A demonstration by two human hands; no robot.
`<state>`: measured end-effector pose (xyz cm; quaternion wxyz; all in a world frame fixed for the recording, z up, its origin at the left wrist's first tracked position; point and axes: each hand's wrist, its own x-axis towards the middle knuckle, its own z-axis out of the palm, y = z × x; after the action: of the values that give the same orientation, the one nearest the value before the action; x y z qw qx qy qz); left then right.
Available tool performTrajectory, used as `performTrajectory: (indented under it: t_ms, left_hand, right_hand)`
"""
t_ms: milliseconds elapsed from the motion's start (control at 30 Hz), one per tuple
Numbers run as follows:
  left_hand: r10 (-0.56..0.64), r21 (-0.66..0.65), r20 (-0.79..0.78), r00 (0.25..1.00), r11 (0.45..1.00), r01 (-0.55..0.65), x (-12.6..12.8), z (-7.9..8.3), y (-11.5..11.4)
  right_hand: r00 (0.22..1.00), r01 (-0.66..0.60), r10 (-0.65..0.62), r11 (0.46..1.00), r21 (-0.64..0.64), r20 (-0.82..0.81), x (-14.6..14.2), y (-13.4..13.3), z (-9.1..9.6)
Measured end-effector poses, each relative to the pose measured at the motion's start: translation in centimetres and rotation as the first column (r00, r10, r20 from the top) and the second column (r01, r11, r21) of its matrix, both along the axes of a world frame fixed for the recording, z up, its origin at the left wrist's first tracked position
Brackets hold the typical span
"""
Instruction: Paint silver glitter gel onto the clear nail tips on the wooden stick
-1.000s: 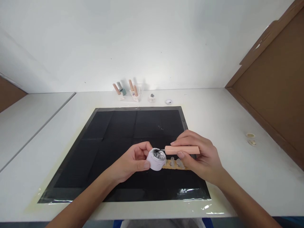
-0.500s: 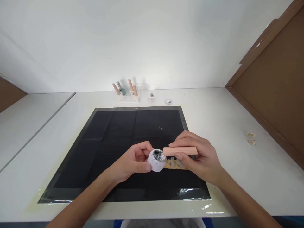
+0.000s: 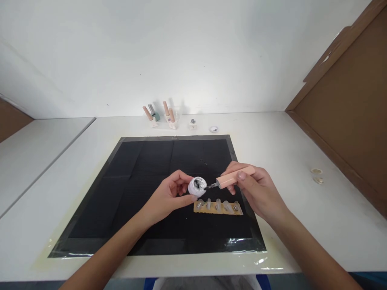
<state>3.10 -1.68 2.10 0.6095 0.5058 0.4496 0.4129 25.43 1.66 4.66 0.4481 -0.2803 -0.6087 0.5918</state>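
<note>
Between the thumb and fingers of my left hand (image 3: 169, 192) is a small white jar (image 3: 196, 188), tipped towards the right, its rim and inside smeared with dark and silvery gel. My right hand (image 3: 260, 188) is closed on a nail polish brush (image 3: 232, 177) by its peach handle. The dark bristles point left and lie at the jar's mouth; whether they touch the rim I cannot tell. Just below the jar, several clear nail tips stand on a yellowish strip (image 3: 214, 211) that lies on the black mat (image 3: 145, 217).
At the back stand polish bottles with peach caps (image 3: 172, 121), a green bottle with a grey cap (image 3: 155, 115), a bottle without its long cap (image 3: 192, 125) and a small white lid (image 3: 213, 129). Two small round pieces (image 3: 317, 175) lie at right, near a cardboard panel (image 3: 347, 108).
The brush has come out of the jar, so its bristles now show, and its handle slants up to the right. Both hands have risen slightly, uncovering the strip of nail tips.
</note>
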Motion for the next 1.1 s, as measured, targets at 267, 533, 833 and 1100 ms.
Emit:
performTrajectory:
  t_ms: [267, 533, 833, 1100]
  left_hand:
    - [0.227, 0.338, -0.592, 0.773, 0.941, -0.018, -0.8, -1.5, 1.0]
    - [0.216, 0.394, -0.742, 0.635, 0.907, 0.152, -1.9, -2.5, 2.3]
    - [0.286, 0.385, -0.746, 0.602, 0.922, 0.038, -2.1, -0.4, 0.8]
    - [0.15, 0.416, -0.681, 0.717, 0.885, 0.21, 2.7, 1.2, -3.0]
  right_hand:
    - [0.994, 0.094, -0.104, 0.977, -0.192, -0.044, -0.2, 0.3, 0.6]
    - [0.994, 0.095, -0.09, 0.992, -0.086, 0.057, 1.5, 2.3, 1.0]
    - [0.96, -0.124, 0.098, 0.989, 0.085, 0.262, 4.1, 3.1, -2.0]
    - [0.915, -0.244, 0.177, 0.958, 0.149, 0.362, 4.0, 2.5, -1.9]
